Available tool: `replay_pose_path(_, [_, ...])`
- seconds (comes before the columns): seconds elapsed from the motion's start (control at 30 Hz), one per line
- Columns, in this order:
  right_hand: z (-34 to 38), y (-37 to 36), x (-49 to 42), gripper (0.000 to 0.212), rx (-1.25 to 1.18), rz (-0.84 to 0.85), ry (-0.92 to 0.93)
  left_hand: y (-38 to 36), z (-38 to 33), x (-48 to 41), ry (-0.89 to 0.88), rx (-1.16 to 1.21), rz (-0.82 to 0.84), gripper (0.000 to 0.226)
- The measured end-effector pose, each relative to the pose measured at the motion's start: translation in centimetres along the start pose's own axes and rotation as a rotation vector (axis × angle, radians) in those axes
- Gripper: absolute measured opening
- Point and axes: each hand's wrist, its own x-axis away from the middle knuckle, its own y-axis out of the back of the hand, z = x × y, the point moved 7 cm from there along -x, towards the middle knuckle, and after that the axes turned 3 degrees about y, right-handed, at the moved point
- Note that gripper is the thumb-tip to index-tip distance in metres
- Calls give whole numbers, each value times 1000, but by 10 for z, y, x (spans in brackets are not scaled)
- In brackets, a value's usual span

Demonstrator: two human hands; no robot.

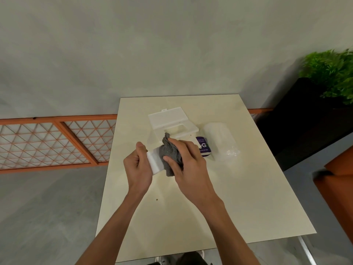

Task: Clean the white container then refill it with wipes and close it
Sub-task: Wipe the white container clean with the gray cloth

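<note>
Step in hand is cleaning. The left hand grips one end of the white container, held just in front of the lid, which lies on the table with its flap open, while the right hand curls its fingers over a grey cloth pressed against the container. The next move probably calls for laying the cloth aside and taking the purple wipes pack, just right of the lid; refilling and closing are not yet done.

A: Entry one, white container?
B: Plastic, smooth, faint sheen.
A: Entry two, grey cloth?
B: Textile, coarse, matt.
A: Entry three, worktop?
B: Cream, smooth, glossy; possibly laminate.
A: Entry four, wipes pack?
B: Clear plastic film, shiny, crinkled.
</note>
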Motion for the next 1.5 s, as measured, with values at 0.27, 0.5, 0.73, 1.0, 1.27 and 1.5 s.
replay_pose_path(0.27, [28, -8, 6, 33, 163, -46, 162, 3, -5, 2, -24, 52, 6, 70])
replay_pose_path(0.5, [18, -3, -9, 32, 211, -87, 102, 10, -8, 5, -29, 53, -28, 71])
replay_pose_path(0.73, [14, -6, -7, 35, 118, -46, 74, 14, -11, 12, -62, 70, -44, 67])
replay_pose_path(1.0, [38, -9, 8, 33, 20, -11, 127, 11, -16, 13, -104, 78, -36, 66])
replay_pose_path(1.27, [45, -8, 15, 33, -8, -5, 115, 6, -16, 15, -119, 45, -9, 67])
replay_pose_path(1.5, [3, 5, -2, 26, 21, -53, 44, 13, -11, 16, -111, 19, -7, 64])
